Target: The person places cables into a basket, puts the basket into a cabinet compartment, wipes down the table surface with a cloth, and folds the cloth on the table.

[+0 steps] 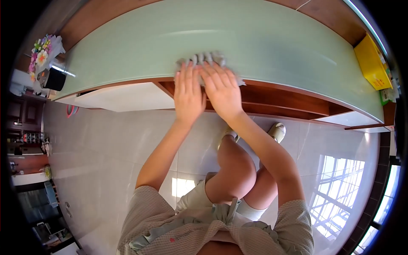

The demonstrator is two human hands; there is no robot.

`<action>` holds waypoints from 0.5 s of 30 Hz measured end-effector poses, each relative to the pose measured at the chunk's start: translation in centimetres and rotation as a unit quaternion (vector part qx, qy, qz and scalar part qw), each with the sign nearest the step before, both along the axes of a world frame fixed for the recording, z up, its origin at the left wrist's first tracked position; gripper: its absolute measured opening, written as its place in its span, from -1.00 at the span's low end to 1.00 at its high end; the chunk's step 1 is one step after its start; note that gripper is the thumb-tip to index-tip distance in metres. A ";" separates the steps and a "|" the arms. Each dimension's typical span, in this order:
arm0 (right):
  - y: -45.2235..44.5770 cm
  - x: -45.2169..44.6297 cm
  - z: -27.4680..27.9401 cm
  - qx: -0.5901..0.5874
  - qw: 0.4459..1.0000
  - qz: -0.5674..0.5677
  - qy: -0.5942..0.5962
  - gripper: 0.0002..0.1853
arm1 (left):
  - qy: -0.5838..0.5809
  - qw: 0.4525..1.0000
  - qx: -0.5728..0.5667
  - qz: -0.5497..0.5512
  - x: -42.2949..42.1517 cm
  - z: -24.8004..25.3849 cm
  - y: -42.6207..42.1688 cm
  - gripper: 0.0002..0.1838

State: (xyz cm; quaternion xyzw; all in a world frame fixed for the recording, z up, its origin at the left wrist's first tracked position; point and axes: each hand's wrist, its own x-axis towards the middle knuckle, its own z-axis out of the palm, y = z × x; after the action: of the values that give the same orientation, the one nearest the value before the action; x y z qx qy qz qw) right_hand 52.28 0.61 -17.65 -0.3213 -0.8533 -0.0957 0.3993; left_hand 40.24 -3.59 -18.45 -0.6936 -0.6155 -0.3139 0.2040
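A grey, crumpled cloth (pixel 208 58) lies on the pale green cabinet top (pixel 272 42), close to its front edge. My left hand (pixel 189 93) presses on it with the fingers stretched out. Beside it, my right hand (pixel 222 89) also lies over the cloth, fingers extended and slightly apart. The two hands nearly touch at the index fingers. Bunched folds stick out beyond the fingertips, and a corner shows to the right of my right hand. The part of the cloth under both palms is hidden.
Artificial flowers in a black pot (pixel 54 79) stand at the cabinet's left end. A yellow box (pixel 374 61) sits at the right end. Open wooden compartments (pixel 280 100) and a white front panel (pixel 123 97) are below the top. Glossy tiled floor (pixel 106 140) surrounds my feet.
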 end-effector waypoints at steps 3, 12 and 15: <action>-1.1 -3.0 -0.7 0.001 0.999 0.018 0.050 -0.51 | -0.019 1.000 0.021 0.010 -2.2 -1.1 -1.0 -0.34; -3.7 -1.2 -7.3 -0.101 0.987 0.122 -0.025 -0.53 | -0.055 0.993 -0.104 0.014 -1.9 -10.3 -5.8 -0.24; -2.9 -1.0 -11.7 -0.153 0.980 0.086 -0.091 -0.49 | -0.053 0.985 -0.166 0.010 -1.4 -12.4 -5.4 -0.26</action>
State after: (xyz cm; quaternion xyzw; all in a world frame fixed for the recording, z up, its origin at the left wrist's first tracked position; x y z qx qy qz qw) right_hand 51.28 -2.31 -29.38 -0.2938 -0.9152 0.0415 0.2726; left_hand 38.86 -8.94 -30.80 -0.6940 -0.6758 -0.2418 0.0560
